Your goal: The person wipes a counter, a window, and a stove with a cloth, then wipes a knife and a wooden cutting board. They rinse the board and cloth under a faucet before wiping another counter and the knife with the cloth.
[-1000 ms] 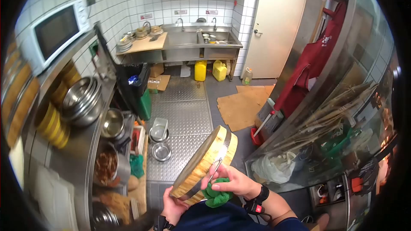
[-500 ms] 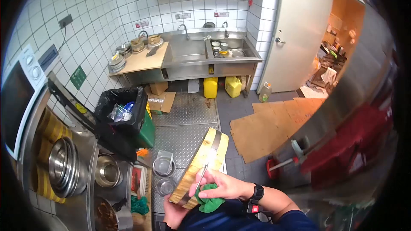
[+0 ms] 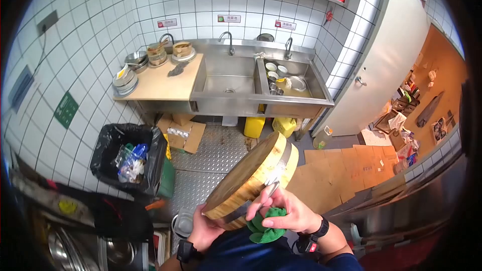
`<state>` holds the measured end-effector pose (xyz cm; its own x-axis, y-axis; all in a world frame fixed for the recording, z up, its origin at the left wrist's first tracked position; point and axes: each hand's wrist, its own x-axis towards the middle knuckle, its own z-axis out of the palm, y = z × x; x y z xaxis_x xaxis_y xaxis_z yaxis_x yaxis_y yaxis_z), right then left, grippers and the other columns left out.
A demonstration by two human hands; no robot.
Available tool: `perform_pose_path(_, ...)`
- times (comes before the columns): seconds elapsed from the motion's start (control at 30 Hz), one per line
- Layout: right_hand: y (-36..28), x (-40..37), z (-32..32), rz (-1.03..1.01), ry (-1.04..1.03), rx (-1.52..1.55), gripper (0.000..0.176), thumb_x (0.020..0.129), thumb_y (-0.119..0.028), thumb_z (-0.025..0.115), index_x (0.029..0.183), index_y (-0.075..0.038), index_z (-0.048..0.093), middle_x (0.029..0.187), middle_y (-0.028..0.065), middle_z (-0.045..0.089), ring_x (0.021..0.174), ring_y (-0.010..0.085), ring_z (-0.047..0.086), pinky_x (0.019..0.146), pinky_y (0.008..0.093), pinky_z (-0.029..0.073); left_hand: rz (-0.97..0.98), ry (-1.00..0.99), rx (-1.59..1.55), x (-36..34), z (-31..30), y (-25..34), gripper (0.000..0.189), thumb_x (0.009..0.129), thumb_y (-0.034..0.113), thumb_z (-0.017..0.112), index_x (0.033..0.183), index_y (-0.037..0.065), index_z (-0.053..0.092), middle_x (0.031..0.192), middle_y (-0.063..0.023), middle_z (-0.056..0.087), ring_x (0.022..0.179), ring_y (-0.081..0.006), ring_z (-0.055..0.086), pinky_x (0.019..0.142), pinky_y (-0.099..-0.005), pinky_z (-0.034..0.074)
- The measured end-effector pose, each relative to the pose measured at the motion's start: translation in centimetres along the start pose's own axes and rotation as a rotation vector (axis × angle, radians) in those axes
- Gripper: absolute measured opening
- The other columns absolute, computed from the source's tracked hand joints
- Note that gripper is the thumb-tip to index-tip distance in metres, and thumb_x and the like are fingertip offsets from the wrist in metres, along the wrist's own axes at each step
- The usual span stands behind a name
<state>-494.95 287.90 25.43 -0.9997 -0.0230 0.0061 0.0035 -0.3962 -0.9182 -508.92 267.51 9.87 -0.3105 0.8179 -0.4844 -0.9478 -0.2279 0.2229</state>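
OK, round wood board (image 3: 251, 174) is tilted btwn L hand (image 3: 205, 229) & R hand (image 3: 286, 212). L is clamped on its lower edge; R grips metal handle (image 3: 274, 189) + green cloth (image 3: 267, 232) at its R side.

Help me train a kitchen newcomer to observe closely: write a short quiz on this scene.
1. True or false: the right hand holds a green cloth.
2. What does the left hand hold?
A) a faucet
B) a round wooden chopping block
C) a yellow jug
3. Which compartment of the double sink contains bowls, left or right?

Key: 1. True. 2. B. 3. Right.
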Motion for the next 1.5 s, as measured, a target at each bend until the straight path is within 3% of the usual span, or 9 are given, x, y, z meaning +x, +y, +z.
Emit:
perform_pose_path(0.17,-5.3,8.1,-7.5,-0.072,0.034,-0.075,0.044,0.086,0.000,0.074,0.116,-0.017,0.047,0.118,0.0203,0.066,0.094,0.0142,0.061,0.080,0.0269,0.048,-0.024,-0.006,-0.036,10.5,5.5,7.4,0.063,0.098,0.043,0.033,0.148,0.006,0.044,0.150,-0.0177,0.048,0.139,-0.0352,0.045,0.116,-0.0569,0.033)
perform_pose_path(0.43,-12.1,21.5,-25.3,-0.083,0.033,-0.082,0.043,0.084,-0.006,0.076,0.114,-0.017,0.047,0.118,0.0206,0.067,0.097,0.0162,0.064,0.085,0.0293,0.049,0.172,0.035,-0.111,30.5,13.1,17.1,0.063,0.094,0.043,0.046,0.145,0.006,0.048,0.150,-0.0152,0.051,0.139,-0.0360,0.046,0.117,-0.0561,0.032)
perform_pose_path(0.47,-12.9,23.5,-28.2,-0.110,-0.057,-0.082,0.042,0.091,-0.004,0.071,0.121,-0.016,0.045,0.116,0.0136,0.067,0.113,0.0208,0.060,0.096,0.0352,0.044,0.215,0.064,-0.064,32.5,14.4,18.3,0.064,0.094,0.044,0.048,0.144,0.006,0.049,0.148,-0.0160,0.052,0.136,-0.0363,0.050,0.115,-0.0573,0.035)
perform_pose_path(0.77,-15.8,41.4,-46.3,-0.013,0.120,0.212,0.028,0.093,-0.010,0.072,0.113,-0.007,0.053,0.113,0.0136,0.070,0.109,0.0194,0.067,0.092,0.0303,0.052,0.312,0.162,-0.042,50.9,20.6,30.6,0.052,0.096,0.038,0.045,0.131,0.003,0.060,0.132,-0.0158,0.064,0.122,-0.0338,0.061,0.104,-0.0537,0.048)
perform_pose_path(0.9,-13.0,49.8,-54.2,0.078,0.333,0.225,0.033,0.093,-0.014,0.072,0.117,-0.003,0.052,0.110,0.0124,0.070,0.106,0.0192,0.068,0.087,0.0309,0.056,0.307,0.092,0.011,63.2,16.8,39.0,0.050,0.094,0.037,0.048,0.129,0.003,0.060,0.129,-0.0156,0.066,0.119,-0.0343,0.063,0.101,-0.0535,0.051)
perform_pose_path(1.03,-9.4,56.5,-58.9,0.169,0.521,0.254,0.033,0.093,-0.021,0.073,0.115,-0.005,0.055,0.103,0.0077,0.069,0.092,0.0161,0.066,0.082,0.0320,0.057,0.308,0.336,0.006,70.8,14.4,44.0,0.050,0.094,0.037,0.051,0.131,0.006,0.058,0.131,-0.0135,0.064,0.118,-0.0336,0.063,0.101,-0.0532,0.051)
perform_pose_path(1.2,-5.2,62.3,-64.1,0.341,0.660,0.251,0.026,0.095,-0.028,0.071,0.104,-0.006,0.062,0.098,0.0048,0.066,0.088,0.0171,0.066,0.078,0.0334,0.057,0.270,0.436,-0.052,78.9,9.8,47.3,0.050,0.094,0.035,0.056,0.136,0.007,0.054,0.137,-0.0142,0.059,0.124,-0.0329,0.058,0.102,-0.0552,0.048)
perform_pose_path(1.43,3.3,63.0,-68.8,0.603,0.726,0.163,0.032,0.099,-0.036,0.067,0.099,-0.005,0.063,0.090,0.0062,0.067,0.082,0.0190,0.068,0.074,0.0350,0.057,0.320,0.598,0.007,82.2,6.1,46.7,0.060,0.092,0.034,0.063,0.142,0.004,0.048,0.144,-0.0149,0.052,0.132,-0.0324,0.050,0.110,-0.0484,0.040)
perform_pose_path(1.5,5.3,62.6,-69.5,0.763,0.725,0.216,0.033,0.101,-0.037,0.064,0.100,-0.004,0.064,0.087,0.0072,0.068,0.074,0.0197,0.068,0.067,0.0348,0.058,0.280,0.692,0.131,81.9,4.4,46.3,0.057,0.089,0.033,0.068,0.136,0.004,0.053,0.131,-0.0117,0.062,0.118,-0.0310,0.060,0.098,-0.0454,0.049)
